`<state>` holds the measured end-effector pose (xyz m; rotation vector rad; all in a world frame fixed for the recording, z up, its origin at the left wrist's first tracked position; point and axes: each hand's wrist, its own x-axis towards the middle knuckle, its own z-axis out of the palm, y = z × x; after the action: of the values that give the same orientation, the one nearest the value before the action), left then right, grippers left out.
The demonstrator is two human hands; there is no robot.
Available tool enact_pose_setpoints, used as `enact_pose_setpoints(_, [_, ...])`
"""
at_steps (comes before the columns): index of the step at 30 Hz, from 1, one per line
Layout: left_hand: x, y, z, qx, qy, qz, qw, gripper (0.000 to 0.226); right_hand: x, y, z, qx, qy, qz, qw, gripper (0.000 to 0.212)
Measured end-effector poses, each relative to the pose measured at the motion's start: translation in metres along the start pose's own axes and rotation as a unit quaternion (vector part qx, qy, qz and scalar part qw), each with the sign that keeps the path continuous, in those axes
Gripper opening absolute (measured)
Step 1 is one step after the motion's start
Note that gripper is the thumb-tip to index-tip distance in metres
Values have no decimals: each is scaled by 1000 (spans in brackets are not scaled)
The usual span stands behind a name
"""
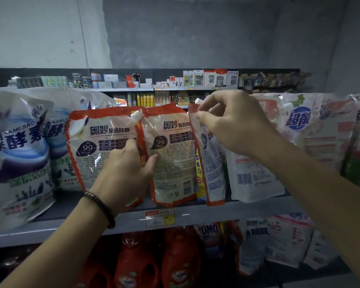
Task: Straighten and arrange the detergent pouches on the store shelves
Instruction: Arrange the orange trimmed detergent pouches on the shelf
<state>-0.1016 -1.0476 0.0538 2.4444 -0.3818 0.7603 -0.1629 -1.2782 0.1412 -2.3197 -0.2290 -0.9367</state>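
Observation:
Three red-and-white detergent pouches stand in a row on the grey shelf [216, 213]. My left hand [125, 173] reaches between the left pouch [92, 146] and the middle pouch [175, 163]; its thumb presses the middle pouch's front and its fingers curl behind the edge of the left one. My right hand [233, 121] pinches the top corner of the third pouch [212, 173], near its white cap, and that pouch is turned edge-on and tilted.
Large blue-and-white pouches [19, 152] stand at the left, white and pink pouches [312, 132] at the right. Red bottles [179, 258] and more pouches fill the shelf below. A price tag [159, 218] hangs on the shelf edge. Small boxed goods line a farther shelf behind.

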Motion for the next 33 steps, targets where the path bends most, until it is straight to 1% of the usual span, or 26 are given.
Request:
enact_pose_setpoints(5, [-1, -2, 6, 23, 22, 9, 999, 33, -24, 8, 0, 31, -6, 10, 999, 4])
enact_pose_setpoints(7, [-1, -2, 9, 29, 20, 9, 999, 34, -34, 12, 1, 46, -11, 19, 999, 4])
enact_pose_setpoints(9, [0, -2, 11, -11, 0, -5, 1000, 34, -42, 15, 2, 52, -10, 28, 998, 4])
enact_pose_setpoints(12, [2, -1, 14, -77, -6, -34, 996, 34, -54, 22, 6, 52, -15, 47, 997, 3])
enact_pose_setpoints(14, [5, -1, 15, -92, -2, -44, 995, 35, -62, 28, 9, 35, -23, 62, 997, 9])
enact_pose_setpoints(17, [7, 2, 16, -82, -3, -46, 996, 37, -76, 37, 15, 0, -37, 83, 996, 24])
enact_pose_setpoints(19, [8, 3, 18, -144, -29, -59, 987, 34, -85, 42, 20, -13, -41, 95, 995, 34])
enact_pose_setpoints(21, [7, 4, 19, -222, -44, -68, 972, 29, -93, 46, 24, -16, -42, 105, 993, 40])
enact_pose_setpoints(24, [5, 2, 22, -267, -26, -65, 961, 24, -105, 51, 31, -21, -40, 119, 992, 47])
enact_pose_setpoints(27, [3, 4, 26, -313, -18, -45, 948, 17, -115, 54, 40, -20, -68, 153, 986, 59])
enact_pose_setpoints(30, [-1, 8, 29, -325, 5, -10, 946, 14, -120, 55, 48, -7, -96, 184, 978, 72])
enact_pose_setpoints(33, [-2, 8, 29, -312, 36, 9, 950, 16, -124, 55, 54, 11, -104, 198, 975, 79])
